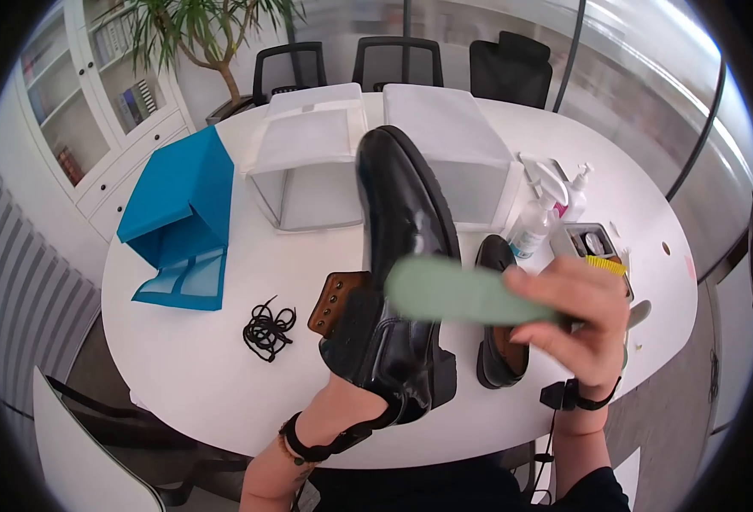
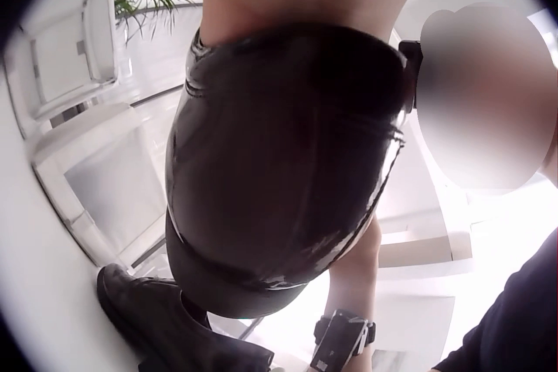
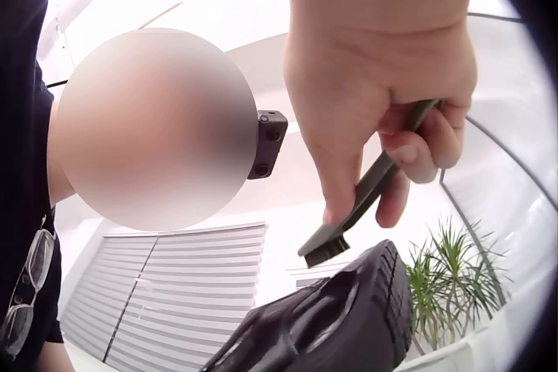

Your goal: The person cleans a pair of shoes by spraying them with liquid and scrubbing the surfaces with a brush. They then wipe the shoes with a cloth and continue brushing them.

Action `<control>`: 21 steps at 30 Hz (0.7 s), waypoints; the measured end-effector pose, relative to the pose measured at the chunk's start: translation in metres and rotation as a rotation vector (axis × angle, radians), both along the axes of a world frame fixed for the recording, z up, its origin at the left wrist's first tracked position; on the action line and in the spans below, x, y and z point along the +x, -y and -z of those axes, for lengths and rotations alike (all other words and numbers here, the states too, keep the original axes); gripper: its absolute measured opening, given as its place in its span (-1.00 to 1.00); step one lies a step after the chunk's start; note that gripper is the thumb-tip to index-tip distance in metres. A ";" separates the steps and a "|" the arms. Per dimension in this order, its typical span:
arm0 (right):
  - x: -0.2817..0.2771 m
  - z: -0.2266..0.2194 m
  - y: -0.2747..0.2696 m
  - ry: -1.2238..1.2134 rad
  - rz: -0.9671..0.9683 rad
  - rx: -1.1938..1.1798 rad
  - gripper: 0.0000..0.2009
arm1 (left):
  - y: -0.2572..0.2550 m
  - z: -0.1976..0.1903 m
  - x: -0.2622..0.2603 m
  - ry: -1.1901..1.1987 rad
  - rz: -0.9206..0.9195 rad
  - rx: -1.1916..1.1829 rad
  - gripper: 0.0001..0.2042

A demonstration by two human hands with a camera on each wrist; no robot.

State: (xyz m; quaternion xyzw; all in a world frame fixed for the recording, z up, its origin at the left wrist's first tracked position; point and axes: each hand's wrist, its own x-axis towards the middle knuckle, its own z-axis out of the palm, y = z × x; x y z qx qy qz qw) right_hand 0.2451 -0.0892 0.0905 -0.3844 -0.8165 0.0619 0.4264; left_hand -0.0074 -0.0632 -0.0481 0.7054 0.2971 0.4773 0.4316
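Observation:
A glossy black leather shoe [image 1: 402, 205] is raised above the table, toe pointing away, its laceless eyelet flap [image 1: 338, 299] folded out to show brown lining. My left hand [image 1: 355, 397] reaches into the shoe's opening and bears it from inside; the fingers are hidden in the shoe. In my right hand [image 1: 577, 311] is a shoe brush [image 1: 453, 290] with a green handle, gripped between thumb and fingers. Its short dark bristles [image 3: 327, 254] show close by the shoe in the right wrist view. The matching black shoe [image 1: 496, 363] stands on the table, partly behind the brush.
Black shoelaces [image 1: 270, 328] lie bundled at left, near a blue fabric box [image 1: 180, 196]. Two white fabric boxes [image 1: 304, 162] stand at the back. On the right are a spray bottle [image 1: 530, 226], a pump bottle [image 1: 577, 196] and a tray of small items [image 1: 586, 235].

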 end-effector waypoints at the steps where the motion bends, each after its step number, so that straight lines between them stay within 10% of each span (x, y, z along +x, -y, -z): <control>1: -0.001 0.002 0.002 0.072 -0.033 -0.076 -0.56 | -0.002 0.001 0.001 0.035 -0.011 0.035 -0.50; 5: -0.007 0.002 0.007 0.150 -0.238 -0.145 -0.58 | 0.002 0.004 0.001 0.390 0.244 -0.164 -0.51; 9: -0.020 0.008 0.008 0.004 0.098 0.036 -0.56 | -0.001 0.010 -0.005 0.263 0.264 0.004 -0.50; 13: -0.016 0.001 0.019 0.197 -0.082 -0.050 -0.52 | -0.003 0.009 -0.009 0.091 0.295 0.220 -0.48; 14: -0.016 0.002 0.021 0.210 -0.113 -0.066 -0.51 | 0.012 -0.007 -0.009 0.411 0.388 -0.462 -0.56; 15: -0.017 0.002 0.021 0.207 -0.115 -0.074 -0.51 | 0.010 -0.001 -0.011 0.409 0.384 -0.471 -0.56; 21: -0.018 0.005 0.018 0.140 0.104 0.156 -0.51 | 0.006 0.010 -0.011 0.068 0.243 -0.052 -0.47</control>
